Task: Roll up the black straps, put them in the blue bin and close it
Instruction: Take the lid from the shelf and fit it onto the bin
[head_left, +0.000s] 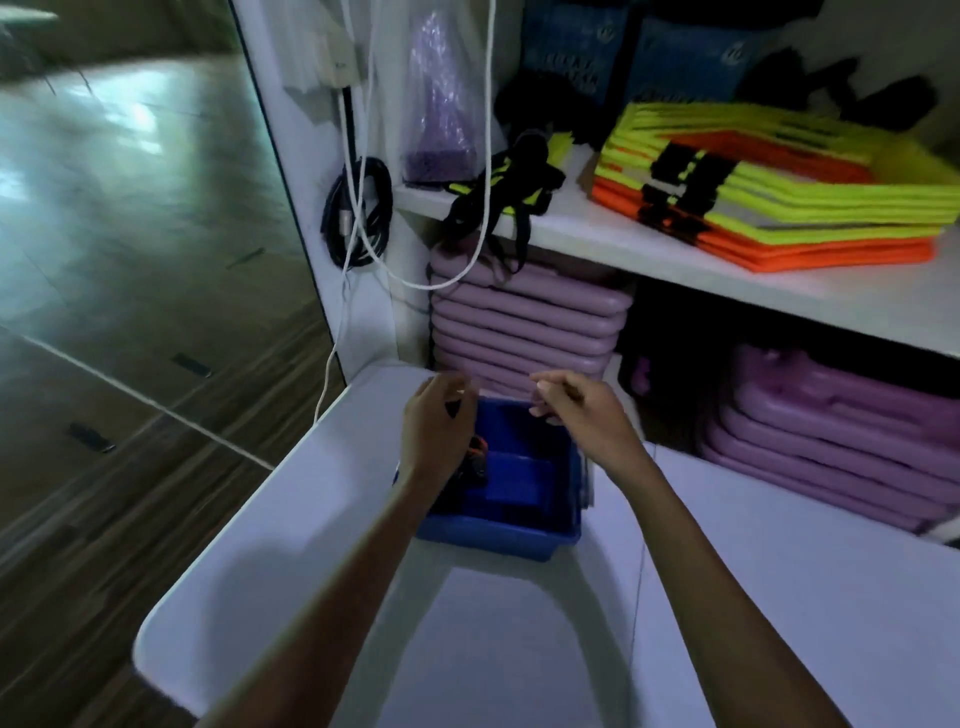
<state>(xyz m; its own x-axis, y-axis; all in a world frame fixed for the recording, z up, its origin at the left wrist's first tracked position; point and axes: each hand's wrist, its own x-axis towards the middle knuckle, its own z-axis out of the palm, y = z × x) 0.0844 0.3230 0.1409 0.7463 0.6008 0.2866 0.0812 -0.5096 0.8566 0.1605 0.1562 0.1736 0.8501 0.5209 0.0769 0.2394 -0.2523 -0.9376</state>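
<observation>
A blue bin (519, 540) stands uncovered on the white counter (291, 530), at its far end. Inside it, against the left wall, lies a dark item with orange parts (475, 457). My left hand (439, 421) hovers over the bin's left side with curled fingers; something dark shows under the fingers, too blurred to identify. My right hand (582, 410) hangs above the bin's far right corner, fingers loosely bent, nothing visible in it. A tangle of black straps (511, 192) hangs over the edge of the white shelf (675, 254) above. No lid is clearly visible.
Stacks of purple foam pads (524, 322) fill the space behind the bin and at the right (841, 436). Folded yellow and orange vests (769, 192) lie on the shelf. White cords (363, 208) and a black cable coil (358, 208) hang at the left. Wooden floor (130, 312) lies beyond.
</observation>
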